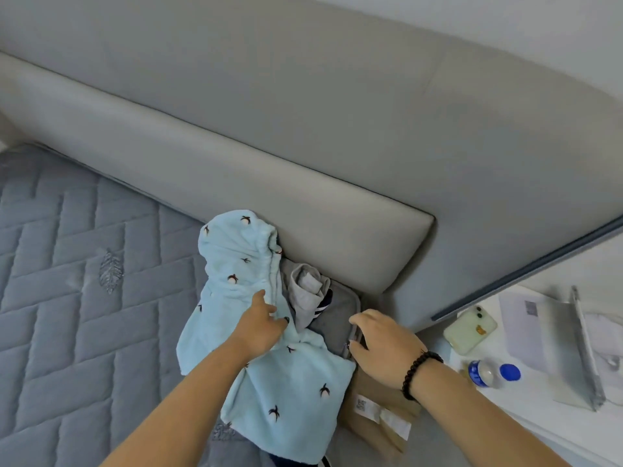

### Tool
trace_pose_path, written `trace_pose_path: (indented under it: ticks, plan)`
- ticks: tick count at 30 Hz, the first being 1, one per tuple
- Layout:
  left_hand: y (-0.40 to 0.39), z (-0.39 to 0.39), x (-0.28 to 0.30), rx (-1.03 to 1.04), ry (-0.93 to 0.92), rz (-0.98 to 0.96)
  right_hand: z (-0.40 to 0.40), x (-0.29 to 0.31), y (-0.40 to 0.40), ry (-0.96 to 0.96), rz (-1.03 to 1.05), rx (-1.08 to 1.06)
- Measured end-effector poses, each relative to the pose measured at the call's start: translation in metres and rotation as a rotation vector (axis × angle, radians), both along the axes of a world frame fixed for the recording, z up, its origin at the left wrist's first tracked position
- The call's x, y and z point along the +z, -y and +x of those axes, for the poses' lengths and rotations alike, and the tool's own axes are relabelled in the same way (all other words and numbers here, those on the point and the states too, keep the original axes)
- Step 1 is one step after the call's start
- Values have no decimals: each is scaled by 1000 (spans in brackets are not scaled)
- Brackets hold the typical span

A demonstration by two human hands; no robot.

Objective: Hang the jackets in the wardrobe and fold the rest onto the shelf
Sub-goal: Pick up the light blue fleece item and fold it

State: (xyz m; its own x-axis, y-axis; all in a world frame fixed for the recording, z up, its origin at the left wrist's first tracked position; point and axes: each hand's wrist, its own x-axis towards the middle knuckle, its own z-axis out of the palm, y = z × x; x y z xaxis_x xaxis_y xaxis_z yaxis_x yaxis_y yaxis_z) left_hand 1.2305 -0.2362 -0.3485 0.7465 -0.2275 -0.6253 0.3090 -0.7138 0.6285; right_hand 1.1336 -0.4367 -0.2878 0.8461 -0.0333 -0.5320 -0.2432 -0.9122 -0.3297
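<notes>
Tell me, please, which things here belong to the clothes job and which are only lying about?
Belong to the job:
- light blue fleece garment, gripped by the left hand
- grey garment beside it
- dark grey bag, its edge held by the right hand

Only lying about:
- phone
- water bottle
- laptop
- brown parcel
</notes>
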Motion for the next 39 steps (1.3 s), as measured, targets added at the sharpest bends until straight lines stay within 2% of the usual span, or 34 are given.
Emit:
trace_pose_path:
  ticks: [8, 16, 19, 26, 34, 39]
  plan:
    - [20, 41, -100, 302, -77, 195, 31, -68, 22, -84, -36, 137]
    - [34, 28, -148, 161, 135, 490, 29, -102, 34, -80, 5, 126]
    - [27, 26, -150, 144, 187, 507, 25, -104, 38, -65, 3, 111]
    - [-6, 29, -99, 238, 153, 337, 10, -71, 32, -32, -15, 106]
    - [-40, -12, 12, 452, 282, -28, -20, 4, 5, 95, -17, 98]
    - [-57, -56, 96, 369, 364, -182, -63, 53, -32, 173, -10, 100]
